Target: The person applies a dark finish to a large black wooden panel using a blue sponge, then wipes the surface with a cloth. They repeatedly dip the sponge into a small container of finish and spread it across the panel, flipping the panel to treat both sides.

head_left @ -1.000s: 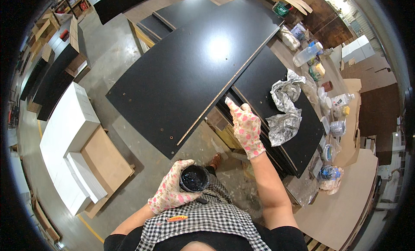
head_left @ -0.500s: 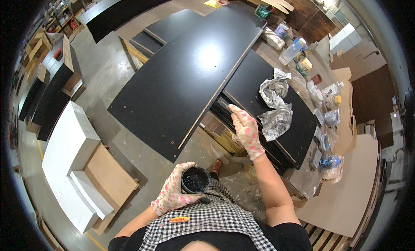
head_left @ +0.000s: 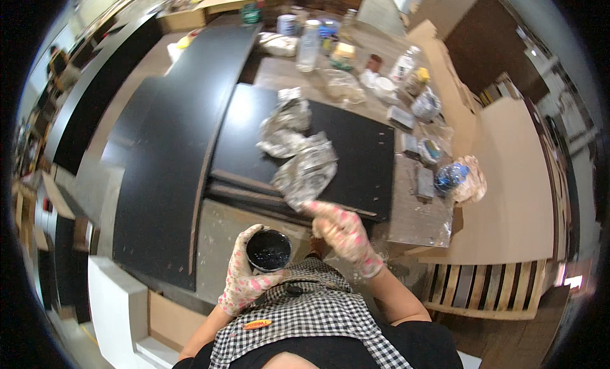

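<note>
My left hand (head_left: 244,277), in a floral-patterned glove, is closed around a small round cup (head_left: 269,249) with glossy black liquid in it, held in front of my apron. My right hand (head_left: 346,237), gloved alike, is at the near edge of a stack of black panels (head_left: 362,140). Its fingers are bent together, blurred, and what they hold, if anything, does not show. Just beyond its fingertips lies a crumpled, stained grey-white sheet (head_left: 305,169) on the top panel; whether they touch cannot be made out.
Left of the stack lies a long black panel (head_left: 171,140). A worktable (head_left: 416,226) at right bears a clear bottle (head_left: 308,46), grey blocks (head_left: 424,183) and a blue-wrapped item (head_left: 451,176). Cardboard (head_left: 511,178) and a slatted pallet (head_left: 483,289) are farther right. White boxes (head_left: 117,305) stand at lower left.
My view has swung to the right, so the panels and table appear farther left. My right hand has come lower and nearer, its fingers more bent. The cup stays in my left hand.
</note>
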A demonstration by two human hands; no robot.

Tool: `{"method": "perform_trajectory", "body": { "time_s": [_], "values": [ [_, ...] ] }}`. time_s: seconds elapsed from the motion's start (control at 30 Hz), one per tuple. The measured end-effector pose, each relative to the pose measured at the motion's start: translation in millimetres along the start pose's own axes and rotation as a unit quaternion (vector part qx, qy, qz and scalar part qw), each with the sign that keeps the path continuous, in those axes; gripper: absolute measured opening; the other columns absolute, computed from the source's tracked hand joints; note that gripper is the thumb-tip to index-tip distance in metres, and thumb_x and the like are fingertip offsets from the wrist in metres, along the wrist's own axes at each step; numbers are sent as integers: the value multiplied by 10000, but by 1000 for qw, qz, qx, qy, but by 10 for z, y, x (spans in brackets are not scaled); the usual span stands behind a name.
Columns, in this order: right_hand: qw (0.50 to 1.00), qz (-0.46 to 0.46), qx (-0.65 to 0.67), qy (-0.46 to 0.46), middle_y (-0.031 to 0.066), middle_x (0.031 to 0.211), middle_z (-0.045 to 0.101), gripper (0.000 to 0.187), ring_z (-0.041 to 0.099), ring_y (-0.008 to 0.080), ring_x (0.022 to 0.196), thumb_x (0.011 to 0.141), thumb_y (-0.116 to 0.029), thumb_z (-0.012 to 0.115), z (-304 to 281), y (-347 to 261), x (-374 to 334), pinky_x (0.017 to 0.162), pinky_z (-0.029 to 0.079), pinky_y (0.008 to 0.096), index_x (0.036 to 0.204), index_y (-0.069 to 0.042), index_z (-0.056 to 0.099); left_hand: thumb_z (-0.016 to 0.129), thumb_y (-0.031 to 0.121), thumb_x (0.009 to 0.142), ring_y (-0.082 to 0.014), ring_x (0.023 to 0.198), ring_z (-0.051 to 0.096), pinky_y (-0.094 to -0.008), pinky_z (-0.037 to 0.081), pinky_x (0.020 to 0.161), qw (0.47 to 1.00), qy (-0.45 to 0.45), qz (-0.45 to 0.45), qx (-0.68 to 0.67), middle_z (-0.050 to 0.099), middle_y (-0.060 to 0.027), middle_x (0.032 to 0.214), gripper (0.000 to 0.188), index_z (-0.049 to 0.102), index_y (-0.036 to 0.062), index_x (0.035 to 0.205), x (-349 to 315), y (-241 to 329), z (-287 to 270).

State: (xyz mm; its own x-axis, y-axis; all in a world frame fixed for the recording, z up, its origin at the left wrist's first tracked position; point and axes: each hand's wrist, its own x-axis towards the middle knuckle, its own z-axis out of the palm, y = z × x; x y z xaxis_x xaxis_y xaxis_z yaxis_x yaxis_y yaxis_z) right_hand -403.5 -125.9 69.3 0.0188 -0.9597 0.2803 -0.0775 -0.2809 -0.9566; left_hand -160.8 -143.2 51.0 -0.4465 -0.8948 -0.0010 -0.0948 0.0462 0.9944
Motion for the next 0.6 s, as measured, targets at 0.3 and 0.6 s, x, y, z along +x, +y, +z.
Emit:
{"method": "perform_trajectory", "body": {
  "time_s": [0.3, 0.6],
  "values": [
    [868, -140, -474, -51, 42, 751, 514, 483, 601, 226, 652, 809, -46, 639, -1829, 174, -215, 553, 513, 360, 1246, -249, 677, 862, 67, 612, -215, 1168, 582, -360, 452, 1043, 997, -25, -26, -65, 593, -117, 1255, 878, 440, 11, 1379, 1456, 453, 1230],
    [959, 75, 54, 267, 12, 841, 611, 466, 572, 92, 724, 966, -112, 530, -2760, 700, -421, 604, 453, 214, 1419, -7, 517, 886, 48, 633, -196, 1129, 591, -348, 455, 1037, 991, -127, 22, -35, 611, -79, 1211, 848, 464, 37, 1368, 3216, 593, 2110]
  ]
}}
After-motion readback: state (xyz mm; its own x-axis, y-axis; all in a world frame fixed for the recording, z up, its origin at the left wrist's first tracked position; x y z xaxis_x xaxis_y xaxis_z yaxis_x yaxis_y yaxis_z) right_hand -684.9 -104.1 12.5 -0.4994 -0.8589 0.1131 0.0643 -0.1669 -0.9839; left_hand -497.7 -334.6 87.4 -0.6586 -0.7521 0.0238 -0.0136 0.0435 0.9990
